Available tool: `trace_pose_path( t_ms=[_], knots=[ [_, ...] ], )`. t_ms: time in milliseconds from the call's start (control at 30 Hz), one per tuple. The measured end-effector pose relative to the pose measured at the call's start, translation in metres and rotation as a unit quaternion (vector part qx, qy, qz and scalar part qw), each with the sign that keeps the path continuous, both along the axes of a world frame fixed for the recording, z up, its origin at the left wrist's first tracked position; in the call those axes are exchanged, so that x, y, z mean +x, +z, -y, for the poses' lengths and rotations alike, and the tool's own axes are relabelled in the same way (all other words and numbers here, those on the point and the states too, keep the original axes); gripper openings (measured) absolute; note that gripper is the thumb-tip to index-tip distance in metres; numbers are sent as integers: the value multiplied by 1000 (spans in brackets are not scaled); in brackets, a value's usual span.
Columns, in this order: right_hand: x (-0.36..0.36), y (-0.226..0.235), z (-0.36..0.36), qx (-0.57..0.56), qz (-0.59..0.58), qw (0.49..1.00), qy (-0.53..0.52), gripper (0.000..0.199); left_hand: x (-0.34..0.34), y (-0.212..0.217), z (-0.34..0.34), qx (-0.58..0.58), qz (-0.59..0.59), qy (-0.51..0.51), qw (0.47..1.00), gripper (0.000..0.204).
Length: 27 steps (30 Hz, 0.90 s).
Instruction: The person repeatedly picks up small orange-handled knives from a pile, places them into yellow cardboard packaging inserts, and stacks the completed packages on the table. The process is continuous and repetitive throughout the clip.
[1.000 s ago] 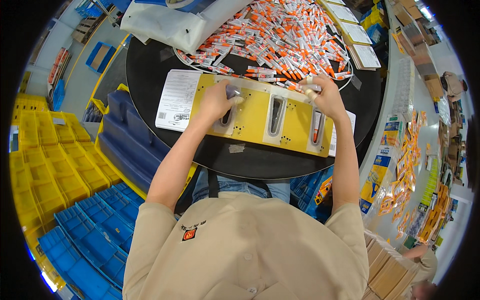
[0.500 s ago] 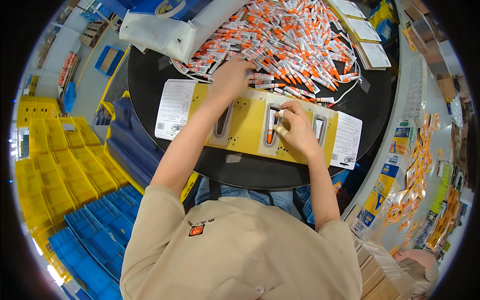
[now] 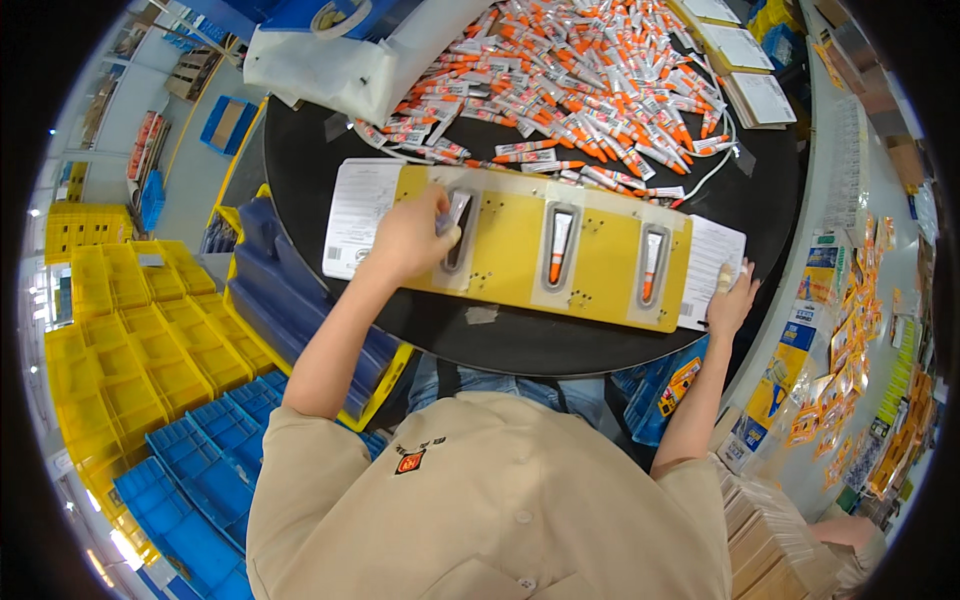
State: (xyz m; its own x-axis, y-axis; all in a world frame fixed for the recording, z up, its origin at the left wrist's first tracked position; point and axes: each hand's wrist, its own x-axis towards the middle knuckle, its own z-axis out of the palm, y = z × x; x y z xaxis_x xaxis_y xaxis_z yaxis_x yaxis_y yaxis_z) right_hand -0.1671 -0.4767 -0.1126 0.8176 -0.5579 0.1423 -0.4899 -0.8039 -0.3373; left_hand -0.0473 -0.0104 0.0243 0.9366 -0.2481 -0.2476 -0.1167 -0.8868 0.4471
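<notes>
- Left grip [image 3: 412,235] pinches a white tube [image 3: 459,208] at the left slot [image 3: 456,258] of the yellow board [image 3: 510,245].
- Right grip [image 3: 733,300] touches the right-hand card [image 3: 708,262]; whether it's closed on it, I can't tell.

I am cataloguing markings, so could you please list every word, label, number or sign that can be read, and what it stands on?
Printed wording is left uncopied; print stands on:
Left white card: fine lines and a barcode, too small to read.
Right white card: fine lines, too small.
Card stack, upper right: too small.
Orange-tipped tubes: small labels, mostly blurred.
Beige shirt: dark lettering above a red emblem.
Packages, far right: partly blurred lettering.
</notes>
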Motion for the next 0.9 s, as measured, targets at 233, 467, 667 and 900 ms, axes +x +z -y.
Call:
trace_pose_path(
  t_ms=[233, 467, 667, 900],
  knots=[
    [2, 35, -16, -109, 96, 989, 24, 35, -9, -22, -25, -19, 9, 15, 1000, 58],
    [-11, 147, -132, 83, 257, 961, 57, 23, 24, -24, -126, 230, -49, 96, 967, 64],
    [20, 101, -233, 229, 142, 957, 106, 20, 13, 48, -123, 239, 102, 99, 960, 27],
    [23, 78, -221, 226, 170, 953, 109, 48, -23, 31, -67, 34, 28, 96, 994, 39]
  ],
)
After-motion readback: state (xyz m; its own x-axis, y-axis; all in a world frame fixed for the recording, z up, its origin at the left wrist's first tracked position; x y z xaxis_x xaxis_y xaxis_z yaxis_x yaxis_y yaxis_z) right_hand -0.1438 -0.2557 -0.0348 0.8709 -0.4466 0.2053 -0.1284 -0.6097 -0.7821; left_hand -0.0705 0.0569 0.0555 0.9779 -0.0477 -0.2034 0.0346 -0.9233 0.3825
